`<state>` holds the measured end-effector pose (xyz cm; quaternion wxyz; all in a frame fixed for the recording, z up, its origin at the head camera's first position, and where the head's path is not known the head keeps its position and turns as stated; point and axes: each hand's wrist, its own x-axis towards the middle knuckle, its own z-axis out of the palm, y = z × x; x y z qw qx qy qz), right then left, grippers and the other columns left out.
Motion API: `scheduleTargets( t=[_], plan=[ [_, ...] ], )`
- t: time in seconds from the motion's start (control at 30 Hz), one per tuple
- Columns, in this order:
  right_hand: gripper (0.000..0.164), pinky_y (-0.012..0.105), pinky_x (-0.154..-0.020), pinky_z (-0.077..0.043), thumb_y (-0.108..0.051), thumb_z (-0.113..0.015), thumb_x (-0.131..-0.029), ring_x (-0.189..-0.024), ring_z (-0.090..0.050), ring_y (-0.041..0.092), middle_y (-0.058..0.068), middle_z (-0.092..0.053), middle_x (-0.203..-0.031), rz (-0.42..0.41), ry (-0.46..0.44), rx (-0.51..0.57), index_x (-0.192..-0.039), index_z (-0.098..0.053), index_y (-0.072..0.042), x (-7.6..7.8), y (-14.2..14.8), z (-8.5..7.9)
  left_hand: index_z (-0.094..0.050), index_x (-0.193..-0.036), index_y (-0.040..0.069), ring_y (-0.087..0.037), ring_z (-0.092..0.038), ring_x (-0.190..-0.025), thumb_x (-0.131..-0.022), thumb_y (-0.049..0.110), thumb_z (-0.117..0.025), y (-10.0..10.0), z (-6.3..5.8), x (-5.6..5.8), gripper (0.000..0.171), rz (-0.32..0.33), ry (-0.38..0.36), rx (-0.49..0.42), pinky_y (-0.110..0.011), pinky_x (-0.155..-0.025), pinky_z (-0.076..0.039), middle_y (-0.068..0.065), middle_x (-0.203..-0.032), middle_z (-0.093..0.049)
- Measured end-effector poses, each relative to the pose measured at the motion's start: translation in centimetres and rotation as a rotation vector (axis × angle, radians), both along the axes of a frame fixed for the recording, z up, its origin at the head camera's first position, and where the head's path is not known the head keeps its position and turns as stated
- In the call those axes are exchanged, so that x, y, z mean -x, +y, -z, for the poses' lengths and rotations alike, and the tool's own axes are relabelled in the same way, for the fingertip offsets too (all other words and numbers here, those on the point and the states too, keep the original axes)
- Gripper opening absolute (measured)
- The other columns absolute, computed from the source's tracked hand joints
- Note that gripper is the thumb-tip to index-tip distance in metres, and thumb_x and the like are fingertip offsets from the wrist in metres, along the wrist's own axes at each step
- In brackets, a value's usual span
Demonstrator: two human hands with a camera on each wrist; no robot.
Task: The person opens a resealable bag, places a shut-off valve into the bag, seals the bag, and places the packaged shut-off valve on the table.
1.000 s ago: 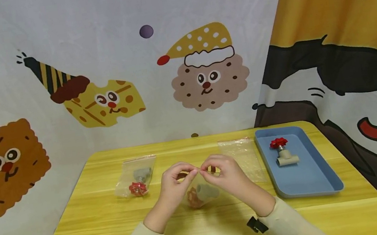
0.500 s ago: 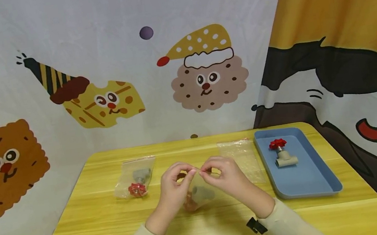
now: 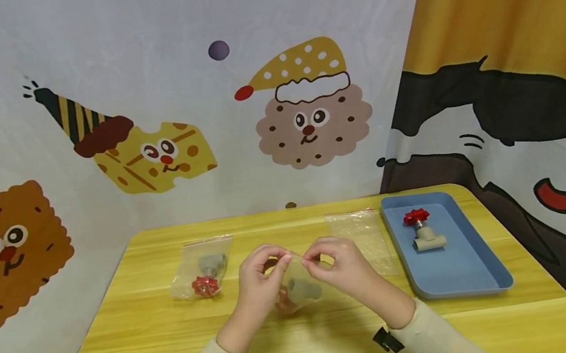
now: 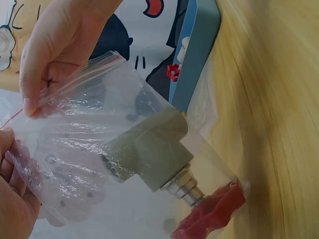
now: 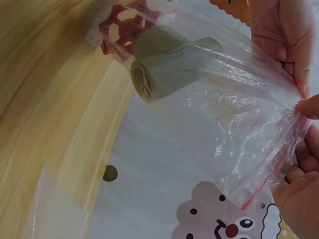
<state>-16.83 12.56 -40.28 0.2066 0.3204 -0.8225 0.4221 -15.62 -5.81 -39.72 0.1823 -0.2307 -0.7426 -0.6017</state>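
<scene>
A clear zip bag (image 4: 79, 124) hangs between my two hands, its top edge with the red line pinched between thumb and fingers on each side. My left hand (image 3: 261, 281) grips one part of this edge, and my right hand (image 3: 342, 261) grips another a short way off. Inside the bag lies a grey tee-shaped valve (image 4: 149, 147) with a metal stem and a red handwheel (image 4: 214, 214). In the left wrist view the handwheel sits at the bag's bottom corner, close to the wooden table. Fingers hide parts of the seal.
To the left lies another zip bag (image 3: 189, 253) holding a valve with a red handwheel (image 3: 205, 286). A flat clear bag (image 3: 358, 232) lies behind my right hand. On the right, a blue tray (image 3: 467, 253) bears an unbagged valve (image 3: 427, 239). A printed cloth hangs behind the table (image 3: 148, 340).
The fingertips of both hands have drawn slightly apart along the bag's top edge. The bagged valve has swung a little to the left. The other things stay put.
</scene>
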Motion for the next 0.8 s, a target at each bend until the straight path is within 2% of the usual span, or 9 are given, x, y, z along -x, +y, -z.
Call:
scheduleTargets(
  t=[0.07, 0.17, 0.27, 0.8],
  plan=[
    [0.006, 0.024, -0.062, -0.053, -0.006, -0.072, -0.08, -0.07, -0.057, 0.004, -0.006, -0.066, -0.076, 0.002, -0.003, 0.0, -0.078, -0.071, -0.011, -0.01, 0.05, 0.05, -0.067, -0.084, -0.004, -0.015, -0.063, -0.081, -0.087, 0.0, -0.064, 0.05, -0.65, -0.36, 0.006, 0.001, 0.009, 0.001, -0.034, -0.075, -0.057, -0.015, -0.082, -0.066],
    [0.006, 0.025, -0.062, -0.054, -0.007, -0.072, -0.08, -0.07, -0.057, 0.003, -0.007, -0.066, -0.076, 0.005, -0.005, -0.002, -0.078, -0.071, -0.012, -0.05, 0.09, 0.08, -0.066, -0.083, -0.004, -0.014, -0.063, -0.081, -0.087, -0.001, -0.064, 0.07, -0.85, -0.47, 0.005, -0.001, 0.011, -0.007, -0.034, -0.075, -0.057, -0.014, -0.082, -0.066],
    [0.006, 0.027, -0.063, -0.054, -0.007, -0.072, -0.08, -0.071, -0.058, 0.003, -0.008, -0.066, -0.077, 0.007, -0.002, -0.005, -0.079, -0.071, -0.013, -0.1, 0.11, 0.08, -0.066, -0.084, -0.004, -0.014, -0.062, -0.082, -0.087, -0.002, -0.064, 0.05, -0.83, -0.46, 0.004, -0.002, 0.026, -0.01, -0.035, -0.076, -0.057, -0.015, -0.083, -0.066],
    [0.008, 0.018, -0.064, -0.051, -0.006, -0.073, -0.076, -0.07, -0.057, 0.003, -0.008, -0.066, -0.075, 0.048, 0.062, -0.029, -0.076, -0.071, -0.013, -0.17, 0.64, 0.6, -0.065, -0.083, -0.005, -0.018, -0.063, -0.082, -0.086, -0.001, -0.065, 0.09, -0.74, -0.31, 0.005, -0.031, 0.04, -0.03, -0.027, -0.077, -0.056, -0.016, -0.084, -0.066]
  ],
)
